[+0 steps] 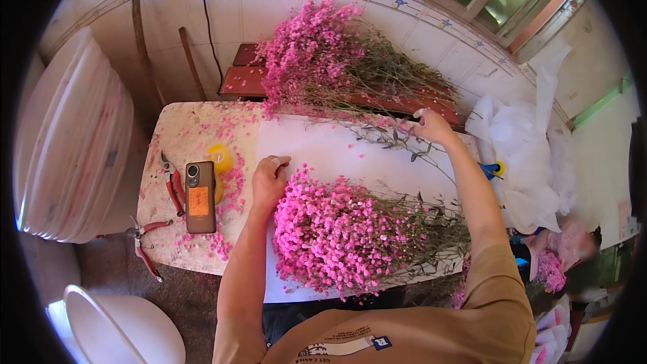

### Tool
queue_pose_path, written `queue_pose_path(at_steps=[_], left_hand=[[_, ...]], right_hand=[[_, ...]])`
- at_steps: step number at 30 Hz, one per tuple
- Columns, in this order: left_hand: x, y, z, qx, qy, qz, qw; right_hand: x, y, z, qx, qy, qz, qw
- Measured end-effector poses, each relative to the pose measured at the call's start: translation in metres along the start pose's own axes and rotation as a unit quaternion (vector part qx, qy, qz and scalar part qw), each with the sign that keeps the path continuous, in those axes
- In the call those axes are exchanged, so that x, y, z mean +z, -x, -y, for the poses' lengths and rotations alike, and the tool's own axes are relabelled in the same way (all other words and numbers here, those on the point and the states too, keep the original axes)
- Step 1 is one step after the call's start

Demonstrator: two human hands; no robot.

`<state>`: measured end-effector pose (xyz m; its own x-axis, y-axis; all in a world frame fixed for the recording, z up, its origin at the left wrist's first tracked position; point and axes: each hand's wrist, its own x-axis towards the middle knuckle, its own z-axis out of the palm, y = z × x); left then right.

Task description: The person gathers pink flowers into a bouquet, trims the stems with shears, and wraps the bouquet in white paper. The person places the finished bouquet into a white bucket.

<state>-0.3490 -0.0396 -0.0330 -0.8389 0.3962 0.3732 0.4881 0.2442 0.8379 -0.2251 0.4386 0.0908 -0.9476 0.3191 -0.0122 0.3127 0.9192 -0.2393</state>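
Note:
A large bunch of pink baby's breath lies on white paper on the table, blossoms to the left and stems to the right. Beside its upper left edge is my left hand, fingers curled together; whatever may be in them is hidden. Farther off, my right hand pinches a thin leafy flower stem over the far edge of the paper. A second heap of pink baby's breath rests on the reddish bench behind the table, its stems running right, close to my right hand.
A phone, a yellow tape roll and red-handled pruning shears lie at the table's left, among loose petals. Red-handled pliers are at its edge. White tubs stand left; clear plastic wrap is right.

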Motion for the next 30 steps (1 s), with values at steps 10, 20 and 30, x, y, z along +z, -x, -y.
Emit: queue_pose_path(at_steps=[10, 20, 30], left_hand=[[-0.001, 0.0, -0.002, 0.025, -0.015, 0.002, 1.0], [-0.013, 0.008, 0.015, 0.027, -0.057, 0.018, 0.998], [-0.001, -0.036, -0.146, 0.235, 0.036, 0.12, 0.964]], right_hand=[[-0.068, -0.034, 0.021, 0.037, -0.092, -0.049, 0.994], [-0.318, 0.026, 0.341, -0.098, 0.087, -0.156, 0.979], [-0.399, 0.103, 0.251, -0.137, 0.098, -0.158, 0.973]])
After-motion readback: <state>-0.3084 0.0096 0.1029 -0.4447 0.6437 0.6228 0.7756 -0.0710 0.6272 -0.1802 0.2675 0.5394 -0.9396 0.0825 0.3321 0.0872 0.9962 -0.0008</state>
